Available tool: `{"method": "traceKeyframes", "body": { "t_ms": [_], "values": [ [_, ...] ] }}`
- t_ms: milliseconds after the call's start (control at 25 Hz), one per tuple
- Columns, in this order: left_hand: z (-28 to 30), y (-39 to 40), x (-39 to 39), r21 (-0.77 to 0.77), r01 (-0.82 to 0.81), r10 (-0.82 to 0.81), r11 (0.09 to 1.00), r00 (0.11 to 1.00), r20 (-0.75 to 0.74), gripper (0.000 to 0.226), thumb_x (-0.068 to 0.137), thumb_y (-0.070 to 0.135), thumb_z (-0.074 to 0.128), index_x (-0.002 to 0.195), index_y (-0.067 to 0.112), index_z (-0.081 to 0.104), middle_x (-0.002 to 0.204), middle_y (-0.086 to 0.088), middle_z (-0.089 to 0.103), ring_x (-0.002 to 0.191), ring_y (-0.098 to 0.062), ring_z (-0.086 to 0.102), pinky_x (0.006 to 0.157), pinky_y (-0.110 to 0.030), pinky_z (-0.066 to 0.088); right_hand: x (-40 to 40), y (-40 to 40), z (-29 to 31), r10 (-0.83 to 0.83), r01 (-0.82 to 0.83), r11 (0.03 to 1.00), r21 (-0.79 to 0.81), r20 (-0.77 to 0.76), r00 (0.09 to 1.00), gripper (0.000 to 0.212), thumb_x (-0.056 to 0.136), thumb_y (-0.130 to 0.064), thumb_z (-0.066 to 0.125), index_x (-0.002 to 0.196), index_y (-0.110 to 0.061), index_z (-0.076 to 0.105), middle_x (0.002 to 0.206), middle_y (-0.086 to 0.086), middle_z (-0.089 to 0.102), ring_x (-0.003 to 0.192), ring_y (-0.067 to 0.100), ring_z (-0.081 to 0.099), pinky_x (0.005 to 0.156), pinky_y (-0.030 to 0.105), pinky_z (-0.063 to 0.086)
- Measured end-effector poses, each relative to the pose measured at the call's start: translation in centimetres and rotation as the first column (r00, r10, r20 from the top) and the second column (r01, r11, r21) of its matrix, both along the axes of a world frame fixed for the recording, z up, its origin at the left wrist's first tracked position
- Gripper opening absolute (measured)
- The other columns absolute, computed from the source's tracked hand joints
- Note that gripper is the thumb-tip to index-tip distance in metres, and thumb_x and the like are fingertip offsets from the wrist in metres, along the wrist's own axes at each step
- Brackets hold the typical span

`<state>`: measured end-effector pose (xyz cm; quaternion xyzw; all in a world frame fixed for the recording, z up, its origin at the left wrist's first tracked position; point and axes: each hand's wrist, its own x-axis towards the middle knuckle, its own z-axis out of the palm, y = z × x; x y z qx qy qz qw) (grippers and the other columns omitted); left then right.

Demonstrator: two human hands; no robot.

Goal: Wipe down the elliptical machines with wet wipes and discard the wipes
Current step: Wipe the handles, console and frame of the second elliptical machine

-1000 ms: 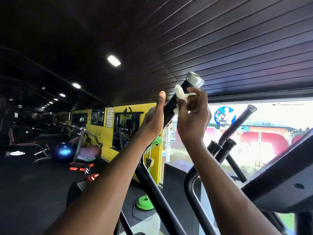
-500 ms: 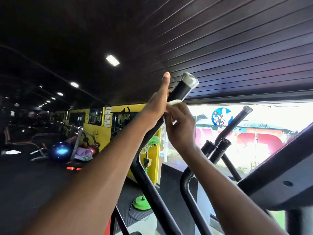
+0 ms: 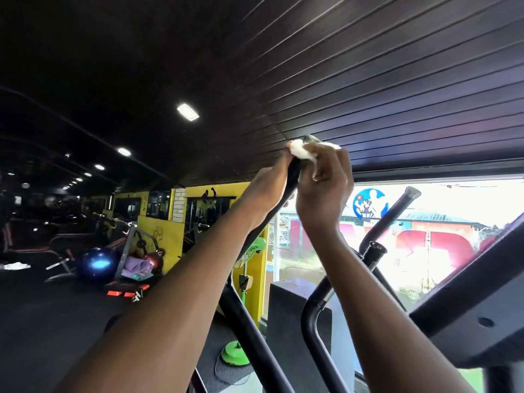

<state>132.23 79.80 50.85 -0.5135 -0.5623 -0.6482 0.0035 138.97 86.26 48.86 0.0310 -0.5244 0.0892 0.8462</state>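
No writing could be read anywhere; the only sign was a round blue sticker (image 3: 366, 203) on the window at 3 o'clock, showing a figure lifting a weight (any lettering on it was too blurred to make out).

The left hand (image 3: 266, 191) was wrapped around the upper part of the black handlebar (image 3: 293, 173) of the elliptical machine, just above the centre of the view, the fingers curled round the bar and the thumb lying up along it. The right hand (image 3: 326, 185) sat just beside it, touching the same bar, its fingers bent and pinching a crumpled white wipe (image 3: 302, 151) against the top end of the bar at about 12 o'clock from the hands. The wipe covered most of the shiny end cap (image 3: 310, 138), so only a sliver of it showed above the cloth.

A 2nd handlebar (image 3: 397, 207) rose at 3 o'clock, well apart from both hands. Towards 9 o'clock lay a blue exercise ball (image 3: 97, 263), and at 6 o'clock a green fan base (image 3: 234, 355) stood on the floor.
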Motion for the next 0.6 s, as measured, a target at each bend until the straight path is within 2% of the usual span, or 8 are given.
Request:
{"method": "traceKeyframes", "body": {
  "t_ms": [120, 200, 280, 360, 400, 440, 520, 600],
  "values": [
    [0.4, 0.0, 0.0, -0.052, -0.04, 0.04, 0.998, 0.999, -0.002, 0.075, 0.088, 0.074, 0.038, 0.087, 0.008, 0.073, 0.08, -0.007, 0.072, 0.063, -0.014, 0.063, 0.055, -0.019, 0.048, -0.5, -1.1, -0.9, 0.127, -0.109, 0.979, -0.171, 0.101, 0.987, 0.008, 0.09, -0.008, 0.055, 0.095, -0.014, 0.057, 0.091, 0.001, 0.059, 0.079, 0.012, 0.051, 0.069, 0.023, 0.041],
    [0.4, 0.1, -0.2, -0.065, -0.023, 0.022, 0.998, 1.0, -0.008, 0.083, 0.084, 0.077, 0.041, 0.091, 0.001, 0.074, 0.078, -0.013, 0.071, 0.063, -0.019, 0.064, 0.063, -0.028, 0.052, -0.1, -1.9, -0.5, 0.415, -0.364, 0.833, -0.417, 0.036, 0.909, 0.002, 0.097, -0.015, 0.046, 0.099, -0.017, 0.045, 0.087, 0.001, 0.054, 0.074, 0.012, 0.05, 0.065, 0.027, 0.039],
    [0.5, 0.3, -0.6, -0.085, 0.0, -0.001, 0.996, 1.0, -0.023, 0.085, 0.082, 0.081, 0.04, 0.09, 0.004, 0.074, 0.077, -0.015, 0.071, 0.066, -0.021, 0.066, 0.072, -0.037, 0.056, 0.2, -2.3, 1.4, 0.732, -0.673, 0.543, -0.503, -0.11, 0.673, 0.006, 0.1, -0.02, 0.038, 0.098, -0.016, 0.043, 0.081, 0.001, 0.052, 0.069, 0.011, 0.05, 0.058, 0.025, 0.041],
    [0.5, 0.2, -0.6, -0.105, 0.029, -0.034, 0.994, 0.998, -0.043, 0.083, 0.083, 0.081, 0.036, 0.094, 0.007, 0.073, 0.084, -0.015, 0.072, 0.072, -0.022, 0.066, 0.077, -0.04, 0.055, 0.5, -2.3, 3.1, 0.921, -0.849, 0.261, -0.46, -0.146, 0.362, 0.03, 0.101, -0.033, 0.033, 0.091, -0.014, 0.053, 0.075, 0.005, 0.06, 0.068, 0.016, 0.058, 0.06, 0.027, 0.047],
    [0.6, 0.2, -0.6, -0.102, 0.047, -0.053, 0.994, 0.997, -0.055, 0.081, 0.085, 0.079, 0.034, 0.099, 0.008, 0.072, 0.089, -0.016, 0.072, 0.076, -0.024, 0.066, 0.076, -0.041, 0.054, 0.4, -2.4, 3.0, 0.946, -0.866, 0.212, -0.453, -0.126, 0.298, 0.042, 0.102, -0.04, 0.03, 0.086, -0.014, 0.059, 0.071, 0.005, 0.064, 0.067, 0.017, 0.061, 0.062, 0.028, 0.05],
    [0.6, 0.3, -0.7, -0.093, 0.064, -0.071, 0.994, 0.995, -0.073, 0.078, 0.088, 0.075, 0.033, 0.104, 0.009, 0.071, 0.094, -0.016, 0.071, 0.079, -0.027, 0.066, 0.076, -0.04, 0.052, 0.1, -2.4, 2.4, 0.935, -0.847, 0.257, -0.465, -0.102, 0.34, 0.049, 0.102, -0.044, 0.029, 0.082, -0.014, 0.061, 0.067, 0.004, 0.065, 0.064, 0.015, 0.063, 0.062, 0.027, 0.05],
    [0.5, 0.2, -1.1, -0.067, 0.1, -0.107, 0.993, 0.987, -0.12, 0.069, 0.095, 0.065, 0.032, 0.112, 0.009, 0.068, 0.105, -0.02, 0.07, 0.092, -0.034, 0.067, 0.082, -0.043, 0.051, -1.0, -2.6, -0.2, 0.799, -0.699, 0.511, -0.501, -0.023, 0.6, 0.045, 0.104, -0.042, 0.03, 0.083, -0.015, 0.06, 0.065, -0.003, 0.061, 0.059, 0.004, 0.058, 0.057, 0.023, 0.046],
    [-0.4, -0.2, -1.9, -0.035, 0.152, -0.155, 0.988, 0.978, -0.136, 0.055, 0.101, 0.05, 0.036, 0.126, 0.008, 0.06, 0.119, -0.022, 0.065, 0.105, -0.03, 0.064, 0.095, -0.04, 0.046, -1.1, -2.4, -1.6, 0.73, -0.629, 0.6, -0.493, 0.017, 0.683, 0.038, 0.105, -0.035, 0.032, 0.085, -0.015, 0.057, 0.068, -0.005, 0.059, 0.058, 0.0, 0.055, 0.057, 0.018, 0.043]
  ]
}}
